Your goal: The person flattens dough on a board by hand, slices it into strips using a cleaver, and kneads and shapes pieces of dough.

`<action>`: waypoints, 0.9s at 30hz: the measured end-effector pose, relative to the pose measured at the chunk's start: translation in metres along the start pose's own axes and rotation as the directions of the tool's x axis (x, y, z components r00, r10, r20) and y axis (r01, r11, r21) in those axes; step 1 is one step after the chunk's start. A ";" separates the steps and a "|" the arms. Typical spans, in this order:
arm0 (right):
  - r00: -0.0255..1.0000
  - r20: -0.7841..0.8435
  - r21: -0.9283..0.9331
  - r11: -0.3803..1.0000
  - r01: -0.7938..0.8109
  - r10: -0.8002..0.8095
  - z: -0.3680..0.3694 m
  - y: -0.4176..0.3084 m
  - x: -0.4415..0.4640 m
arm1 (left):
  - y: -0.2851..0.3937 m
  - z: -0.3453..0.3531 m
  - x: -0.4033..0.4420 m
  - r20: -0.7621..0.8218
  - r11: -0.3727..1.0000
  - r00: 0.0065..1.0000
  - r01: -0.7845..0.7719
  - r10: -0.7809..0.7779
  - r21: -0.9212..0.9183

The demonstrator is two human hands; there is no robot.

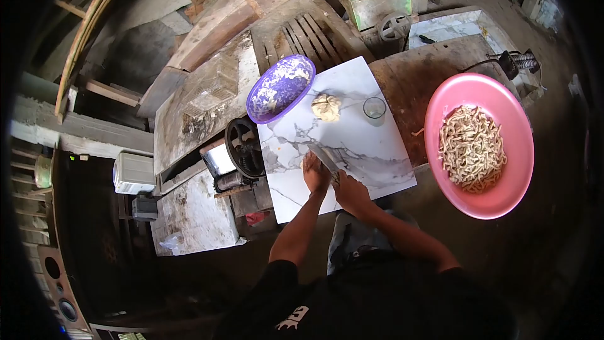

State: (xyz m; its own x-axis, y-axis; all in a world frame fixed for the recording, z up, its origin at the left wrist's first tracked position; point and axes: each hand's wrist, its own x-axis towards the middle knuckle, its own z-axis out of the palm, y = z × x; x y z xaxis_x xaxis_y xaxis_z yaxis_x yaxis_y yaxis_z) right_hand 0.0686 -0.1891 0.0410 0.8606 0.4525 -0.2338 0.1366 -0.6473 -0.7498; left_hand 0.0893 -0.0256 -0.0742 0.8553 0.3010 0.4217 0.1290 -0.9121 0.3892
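My right hand is wrapped round the handle of a knife, whose broad blade points up and left over the marble-patterned board. At the blade's left side, my left hand has its fingers curled against it; their exact grip is partly hidden. Beyond the knife, a lump of pale dough sits on the board. To its right stands a clear glass. A purple basin smeared with pale dough rests at the board's upper left corner.
On the right, a pink basin holds many pale dough strips. A dark handwheel and roller machine stand left of the board. Behind are a wooden bench, a second wheel and a greenish box.
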 end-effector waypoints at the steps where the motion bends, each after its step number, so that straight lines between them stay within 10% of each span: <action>1: 1.000 -0.001 0.003 1.000 -0.008 0.008 0.000 -0.001 0.002 | 0.000 0.000 -0.001 -0.012 1.000 1.000 0.008 -0.008 0.008; 27: 0.970 0.171 -0.027 0.984 -0.173 0.175 -0.040 0.025 -0.060 | 0.006 -0.006 0.003 -0.151 0.999 0.987 -0.050 0.047 -0.010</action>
State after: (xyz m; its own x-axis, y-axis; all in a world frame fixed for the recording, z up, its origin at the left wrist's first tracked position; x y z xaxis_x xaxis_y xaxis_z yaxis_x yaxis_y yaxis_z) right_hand 0.0398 -0.2575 0.0610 0.7745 0.4299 -0.4640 -0.0016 -0.7322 -0.6811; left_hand 0.0895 -0.0289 -0.0655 0.7746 0.2961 0.5589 0.0812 -0.9229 0.3764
